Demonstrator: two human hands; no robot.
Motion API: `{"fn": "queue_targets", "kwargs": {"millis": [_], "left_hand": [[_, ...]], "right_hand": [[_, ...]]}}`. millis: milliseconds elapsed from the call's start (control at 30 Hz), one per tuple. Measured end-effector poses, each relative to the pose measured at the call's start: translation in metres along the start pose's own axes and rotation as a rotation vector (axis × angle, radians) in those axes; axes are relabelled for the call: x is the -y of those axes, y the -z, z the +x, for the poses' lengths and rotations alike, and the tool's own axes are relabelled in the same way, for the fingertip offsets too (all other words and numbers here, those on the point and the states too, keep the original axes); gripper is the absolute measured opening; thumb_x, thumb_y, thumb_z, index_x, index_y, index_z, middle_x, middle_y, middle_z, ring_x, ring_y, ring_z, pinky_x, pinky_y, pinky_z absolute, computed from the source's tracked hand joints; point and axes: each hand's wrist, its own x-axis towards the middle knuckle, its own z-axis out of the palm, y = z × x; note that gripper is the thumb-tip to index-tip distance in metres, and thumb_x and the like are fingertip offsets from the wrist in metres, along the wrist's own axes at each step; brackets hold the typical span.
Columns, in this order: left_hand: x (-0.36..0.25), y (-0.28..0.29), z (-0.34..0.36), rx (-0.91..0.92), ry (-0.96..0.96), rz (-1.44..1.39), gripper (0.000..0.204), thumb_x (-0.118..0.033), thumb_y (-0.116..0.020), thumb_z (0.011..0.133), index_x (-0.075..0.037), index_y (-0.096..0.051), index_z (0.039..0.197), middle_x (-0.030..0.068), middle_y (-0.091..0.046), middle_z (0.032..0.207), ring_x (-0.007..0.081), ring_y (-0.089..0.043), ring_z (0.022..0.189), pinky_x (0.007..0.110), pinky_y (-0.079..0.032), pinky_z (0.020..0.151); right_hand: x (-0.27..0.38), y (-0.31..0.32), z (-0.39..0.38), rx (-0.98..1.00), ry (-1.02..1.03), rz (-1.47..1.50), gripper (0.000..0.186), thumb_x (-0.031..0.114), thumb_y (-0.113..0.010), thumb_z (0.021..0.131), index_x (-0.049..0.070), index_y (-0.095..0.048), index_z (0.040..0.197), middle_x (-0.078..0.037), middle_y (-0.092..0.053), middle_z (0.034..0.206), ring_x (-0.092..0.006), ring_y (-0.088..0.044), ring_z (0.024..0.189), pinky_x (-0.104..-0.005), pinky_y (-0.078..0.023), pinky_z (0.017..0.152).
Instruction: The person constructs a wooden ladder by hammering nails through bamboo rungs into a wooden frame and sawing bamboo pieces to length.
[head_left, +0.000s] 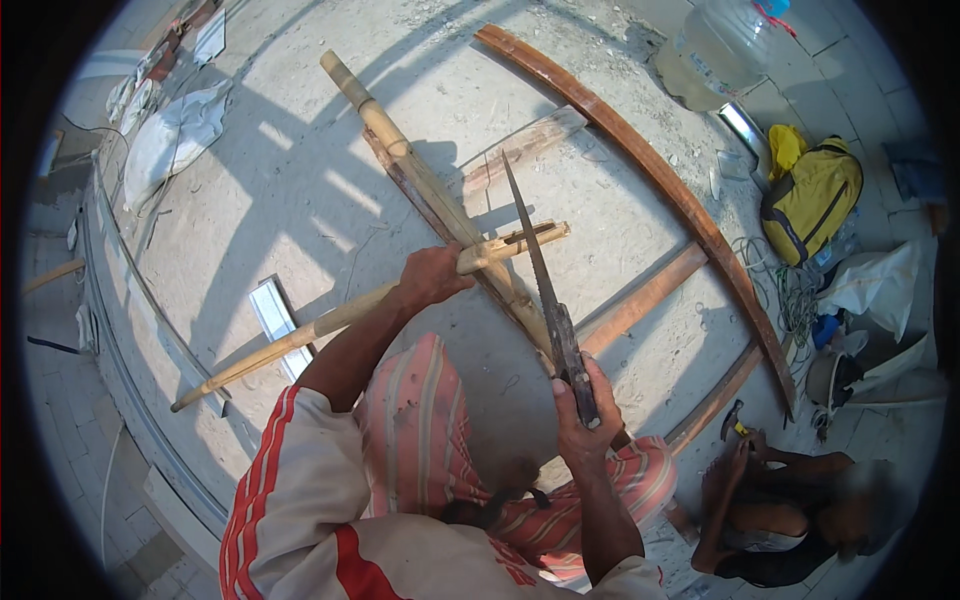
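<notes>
- A handsaw (562, 335) is held at its handle by the right hand (590, 430); the grip is closed around it, and the blade is pointed away from the body.
- A slim bamboo pole (320, 328) is clasped by the left hand (437, 275), grip closed, close to where a thick bamboo pole (428, 185) is crossed.
- The slim pole's free end is crossed by the blade in this view (whether the teeth are touching cannot be told).
- An open notch or split is seen near that end, so some cutting is judged to be done; the end piece appears attached, and the amount left to saw cannot be read.
- The thick pole is laid beneath the slim one, with a narrow timber strip (398, 178) set along its side, above the concrete floor (345, 240).
- Farther right, a hammer (733, 420) is held by a crouching co-worker (785, 505).
- A long brown beam (655, 175) is laid beyond the poles, with a cross plank (650, 297) running up to it.
- Beyond the beam, a yellow backpack (815, 200) and a clear plastic jug (712, 55) are placed.
</notes>
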Motion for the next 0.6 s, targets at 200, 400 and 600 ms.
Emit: {"fn": "queue_targets", "kwargs": {"millis": [200, 400, 600], "left_hand": [[0.001, -0.002, -0.001, -0.038, -0.011, 0.033, 0.042, -0.034, -0.072, 0.076, -0.002, -0.061, 0.101, 0.0207, -0.068, 0.085, 0.0369, -0.067, 0.083, 0.048, -0.053, 0.072], [0.002, -0.003, 0.005, -0.007, 0.005, 0.002, 0.049, -0.036, -0.073, 0.072, -0.004, -0.061, 0.106, 0.0193, -0.068, 0.084, 0.0372, -0.067, 0.083, 0.047, -0.053, 0.075], [0.005, -0.005, 0.006, -0.009, 0.002, 0.009, 0.045, -0.034, -0.072, 0.072, -0.004, -0.061, 0.103, 0.0195, -0.068, 0.082, 0.0370, -0.067, 0.080, 0.048, -0.054, 0.073]], "right_hand": [[-0.003, -0.026, 0.027, 0.081, -0.002, -0.043, 0.043, 0.007, -0.071, 0.085, -0.009, -0.055, 0.122, -0.018, -0.064, 0.112, -0.0196, -0.062, 0.096, -0.0296, -0.051, 0.082], [-0.012, -0.054, 0.049, 0.112, -0.067, 0.047, 0.042, 0.004, -0.070, 0.085, -0.008, -0.056, 0.123, -0.013, -0.066, 0.105, -0.0130, -0.062, 0.092, -0.0264, -0.051, 0.080], [-0.033, -0.057, 0.047, 0.093, 0.033, 0.011, 0.042, 0.003, -0.069, 0.085, -0.007, -0.056, 0.123, -0.011, -0.067, 0.102, -0.0105, -0.062, 0.091, -0.0242, -0.050, 0.079]]}}
